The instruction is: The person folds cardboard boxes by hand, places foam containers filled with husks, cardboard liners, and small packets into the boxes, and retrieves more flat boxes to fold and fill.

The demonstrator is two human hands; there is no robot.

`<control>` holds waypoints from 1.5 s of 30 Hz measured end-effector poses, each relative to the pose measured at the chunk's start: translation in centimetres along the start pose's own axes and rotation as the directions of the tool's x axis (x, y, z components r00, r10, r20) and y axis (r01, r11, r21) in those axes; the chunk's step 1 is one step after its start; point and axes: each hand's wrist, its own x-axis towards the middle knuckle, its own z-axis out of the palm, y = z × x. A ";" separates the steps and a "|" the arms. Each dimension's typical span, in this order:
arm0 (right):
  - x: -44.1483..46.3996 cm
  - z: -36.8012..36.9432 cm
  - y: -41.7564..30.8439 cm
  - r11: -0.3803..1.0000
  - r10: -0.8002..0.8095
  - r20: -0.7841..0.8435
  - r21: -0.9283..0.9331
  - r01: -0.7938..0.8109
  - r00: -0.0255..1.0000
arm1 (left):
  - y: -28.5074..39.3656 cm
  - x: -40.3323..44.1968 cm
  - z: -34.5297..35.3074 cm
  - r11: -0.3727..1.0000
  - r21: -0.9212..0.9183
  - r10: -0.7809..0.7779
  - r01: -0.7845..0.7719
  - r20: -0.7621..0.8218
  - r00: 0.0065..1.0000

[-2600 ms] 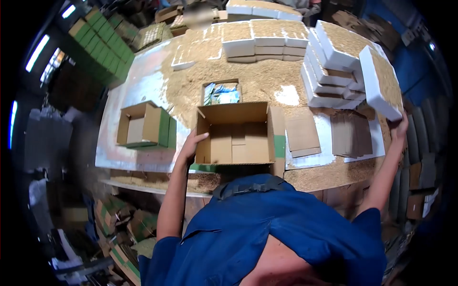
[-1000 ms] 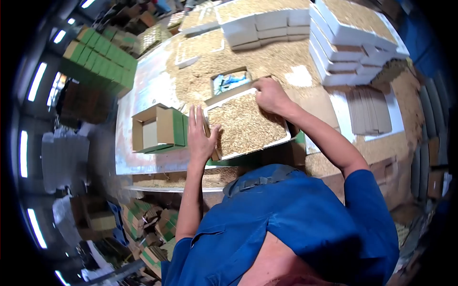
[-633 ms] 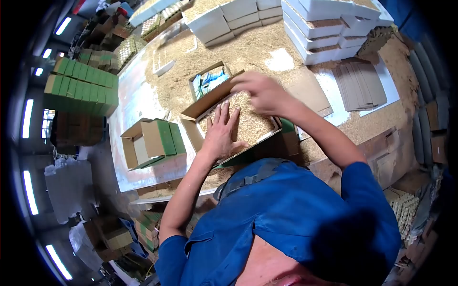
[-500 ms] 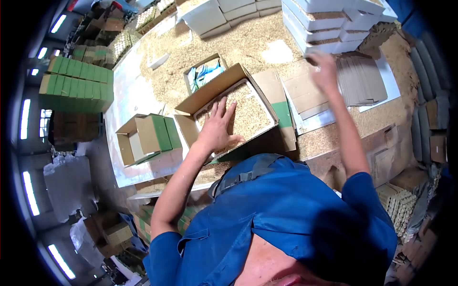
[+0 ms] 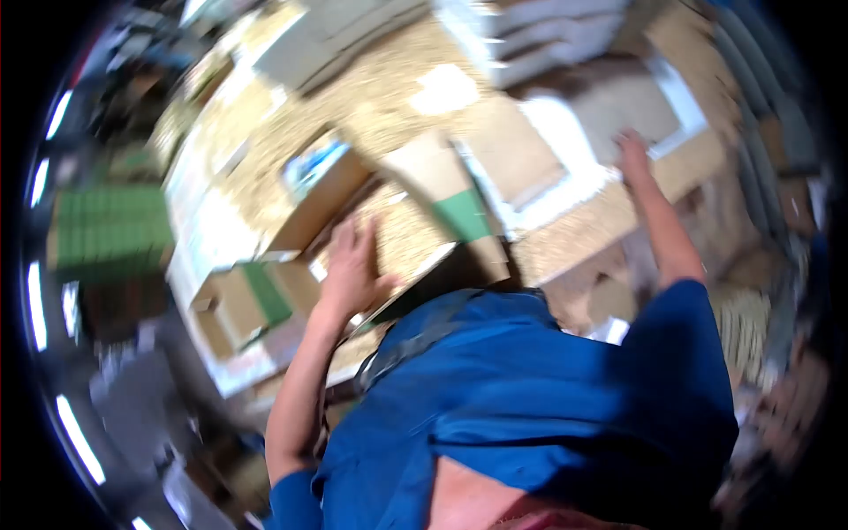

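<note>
My left hand (image 5: 352,272) lies with spread fingers on the tan, sawdust-like filling (image 5: 402,225) inside an open cardboard box (image 5: 322,212) right in front of me. The box is tilted in view and has a green outer side. My right hand (image 5: 632,157) is at the near edge of a stack of flat cardboard sheets (image 5: 618,106); its fingers are blurred, so whether they grip a sheet cannot be made out. Left of that stack lies another flat cardboard piece (image 5: 511,150).
A smaller box with blue-and-white packets (image 5: 316,163) stands behind the filled box. An open green-and-brown box (image 5: 243,305) is at the left. White foam trays (image 5: 556,35) are stacked at the back. Loose filling (image 5: 362,110) covers much of the table. Green cartons (image 5: 110,225) are piled far left.
My right hand has moved from the left cardboard piece to the near edge of the right stack. My left hand stays on the filling. The whole view has shifted and blurred.
</note>
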 end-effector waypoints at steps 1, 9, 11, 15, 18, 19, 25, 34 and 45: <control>0.3 -3.3 -2.3 0.999 0.002 0.111 -0.041 0.003 0.994 | 0.1 0.0 0.0 1.000 0.019 -0.002 0.002 0.007 1.000; 4.0 -7.0 -3.7 0.748 0.663 0.149 -0.093 -0.657 0.734 | 1.4 -0.1 -0.5 0.995 0.074 -0.072 0.068 0.063 0.995; 3.5 -6.5 -3.6 0.758 0.652 0.127 -0.100 -0.644 0.748 | 1.9 0.0 -0.6 0.992 0.071 -0.113 0.109 0.068 0.991; 3.8 -5.4 -4.0 0.837 0.547 0.103 -0.112 -0.536 0.831 | 1.7 -0.1 -0.3 0.994 0.064 -0.095 0.091 0.051 0.994; 5.0 -5.9 -3.5 0.824 0.560 -0.021 -0.083 -0.560 0.828 | 1.8 0.0 -0.5 0.989 0.070 -0.134 0.128 0.079 0.988; 5.3 -5.8 -3.4 0.794 0.588 -0.132 -0.096 -0.601 0.798 | 1.8 -0.1 -0.6 0.991 0.065 -0.122 0.117 0.077 0.990; 6.6 -4.6 -4.2 0.790 0.613 0.089 -0.036 -0.612 0.785 | 1.8 0.1 -0.8 0.990 0.059 -0.135 0.130 0.091 0.987; 1.5 -3.7 -13.4 0.942 0.330 0.026 -0.067 -0.328 0.943 | 0.8 -0.2 0.2 0.994 0.059 -0.089 0.087 0.035 0.995; 5.7 -12.7 -13.8 0.996 0.083 -0.574 0.029 -0.081 0.814 | 1.4 -1.1 -1.7 0.995 -0.070 -0.083 0.078 -0.081 0.993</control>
